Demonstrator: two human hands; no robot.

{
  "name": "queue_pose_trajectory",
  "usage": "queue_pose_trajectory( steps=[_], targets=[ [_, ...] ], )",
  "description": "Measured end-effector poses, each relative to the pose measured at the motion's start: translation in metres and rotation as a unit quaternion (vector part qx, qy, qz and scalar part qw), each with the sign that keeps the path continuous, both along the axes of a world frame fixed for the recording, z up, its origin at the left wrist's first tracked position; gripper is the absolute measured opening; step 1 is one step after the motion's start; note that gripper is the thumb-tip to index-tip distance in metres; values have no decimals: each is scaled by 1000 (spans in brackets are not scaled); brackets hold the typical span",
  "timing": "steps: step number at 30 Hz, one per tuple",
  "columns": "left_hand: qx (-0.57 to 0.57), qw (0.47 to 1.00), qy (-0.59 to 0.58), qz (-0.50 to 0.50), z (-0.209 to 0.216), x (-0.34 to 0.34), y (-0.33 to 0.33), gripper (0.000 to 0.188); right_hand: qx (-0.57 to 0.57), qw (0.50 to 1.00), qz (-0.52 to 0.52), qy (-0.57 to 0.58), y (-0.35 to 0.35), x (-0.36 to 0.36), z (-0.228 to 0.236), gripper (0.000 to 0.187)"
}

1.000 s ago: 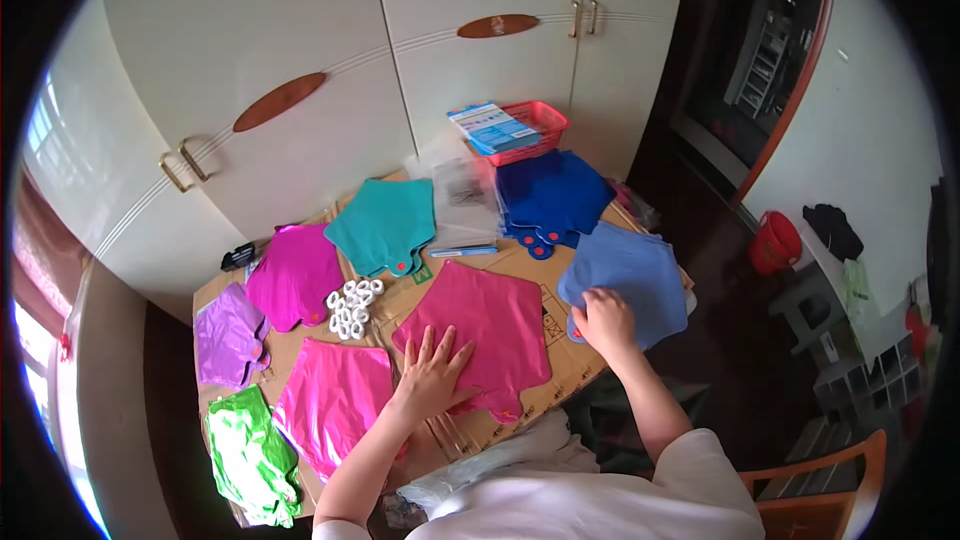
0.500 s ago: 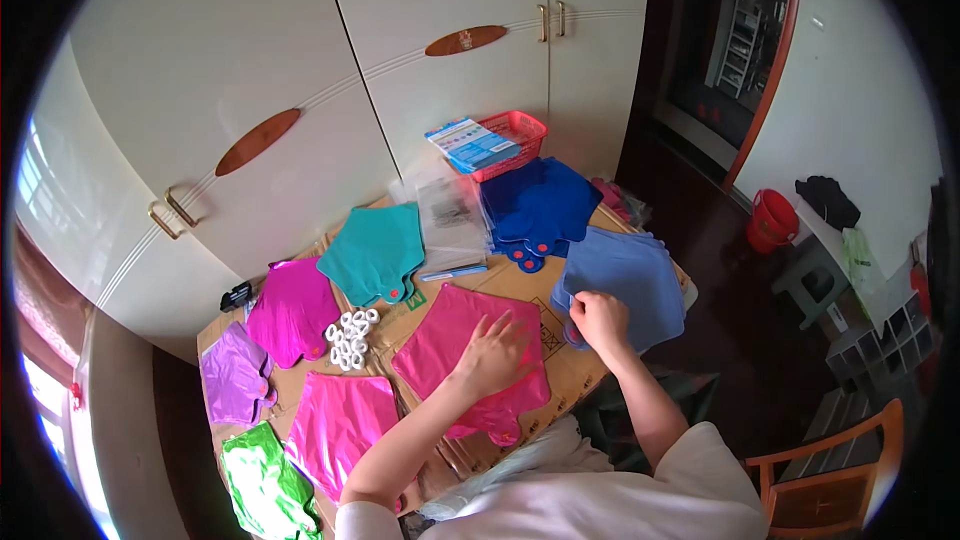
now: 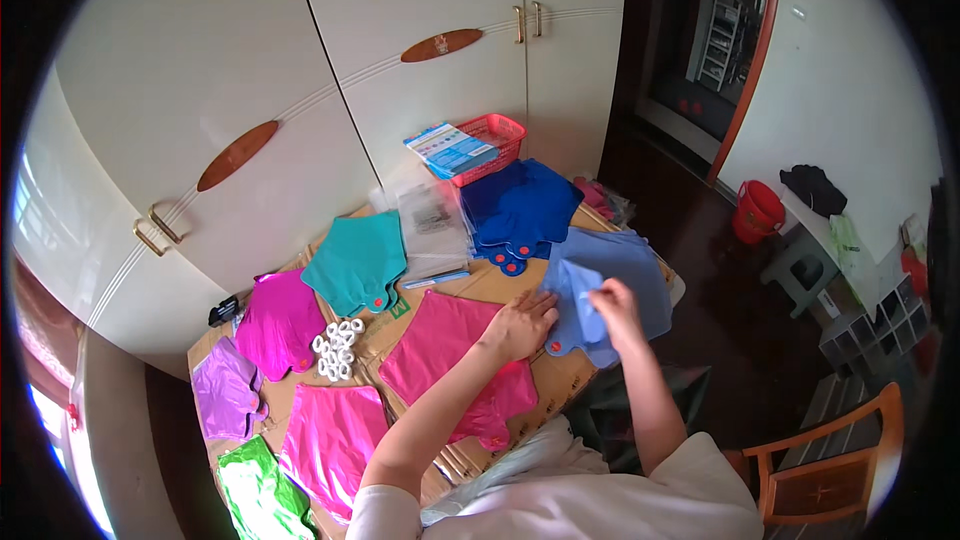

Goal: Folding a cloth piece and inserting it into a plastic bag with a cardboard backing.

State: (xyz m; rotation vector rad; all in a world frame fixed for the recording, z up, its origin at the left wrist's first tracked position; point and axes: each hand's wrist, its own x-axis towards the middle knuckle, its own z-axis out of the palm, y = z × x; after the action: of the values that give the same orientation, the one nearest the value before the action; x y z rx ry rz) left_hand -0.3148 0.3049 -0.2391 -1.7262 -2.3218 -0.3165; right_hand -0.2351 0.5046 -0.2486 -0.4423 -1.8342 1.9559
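Two hands show just right of centre on my feed. Leftmost, I have a flat, deep-pink, many-sided sheet [image 3: 435, 335] mid-frame, its upper right part under the left hand [image 3: 525, 328]. Those fingertips reach the left border of a pale-blue, many-sided stack of thin sheets [image 3: 640, 265], right of centre; I can't tell whether they pinch or merely rest. Between the hands, a raised pale-blue flap [image 3: 579, 285] slopes steeply downward, long axis leaning right, immediately left of the right hand [image 3: 617, 315], which is clamped on it, nearer the stack's middle.

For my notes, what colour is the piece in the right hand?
The piece is light blue (head view).
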Motion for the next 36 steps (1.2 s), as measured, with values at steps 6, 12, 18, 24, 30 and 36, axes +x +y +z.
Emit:
queue_pose_trajectory(
  steps=[6,12,18,24,30,36],
  targets=[
    [10,1000,-3,-18,6,5,1,47,-27,979,-199,39,132,47,39,11],
    [2,1000,4,-6,5,6,2,48,198,830,-491,173,236,81,115,14],
    [-10,999,-42,21,10,11,0,46,583,755,-277,115,112,-22,159,19],
    [49,993,-62,88,31,-14,-26,46,645,756,64,86,15,-152,77,14],
    [55,979,-58,187,50,-37,-97,38,756,639,109,90,-46,-178,45,11],
    [68,972,-36,224,64,-51,-126,30,782,580,145,178,-32,-195,23,12]
  ],
)
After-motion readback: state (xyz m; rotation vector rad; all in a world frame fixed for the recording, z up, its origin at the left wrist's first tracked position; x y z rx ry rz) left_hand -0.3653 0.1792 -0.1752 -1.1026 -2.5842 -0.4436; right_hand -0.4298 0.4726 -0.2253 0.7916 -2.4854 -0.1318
